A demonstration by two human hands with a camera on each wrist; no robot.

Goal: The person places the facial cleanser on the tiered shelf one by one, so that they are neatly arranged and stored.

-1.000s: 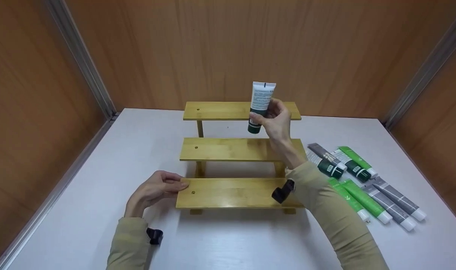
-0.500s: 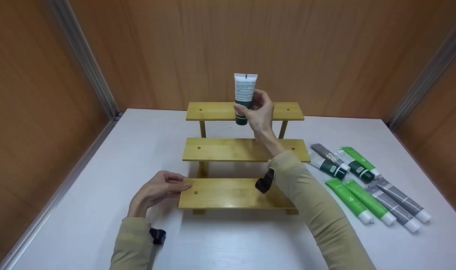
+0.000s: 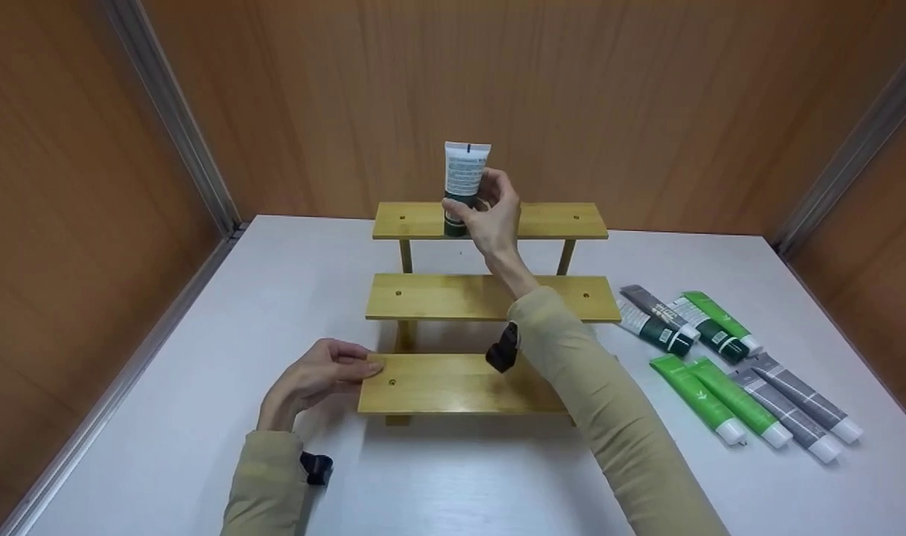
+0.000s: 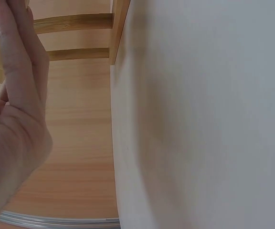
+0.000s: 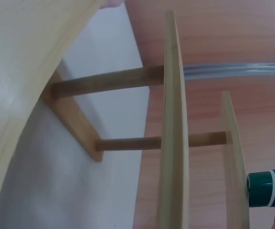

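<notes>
My right hand (image 3: 497,219) grips a white and dark green squeeze tube (image 3: 464,173) between thumb and fingers. The tube is upright, cap down, over the left-middle part of the top shelf (image 3: 557,220). In the right wrist view its green cap (image 5: 260,190) is right at that shelf's surface. The shelf belongs to a three-tier wooden stand (image 3: 490,296). At the stand's front left, my left hand (image 3: 311,381) pinches the end of the bottom shelf (image 3: 445,383), its thumb on top. In the left wrist view the left fingers (image 4: 20,57) reach up to the wood.
Right of the stand, several tubes lie flat on the white table (image 3: 162,417): green ones (image 3: 698,398), grey ones (image 3: 806,398) and white and dark green ones (image 3: 709,335). A wooden panel (image 3: 311,97) rises behind, with metal-edged panels at both sides.
My right hand has carried the tube left and back, from over the stand's right half to the top shelf, and the tube is straighter. The left hand keeps its hold on the bottom shelf.
</notes>
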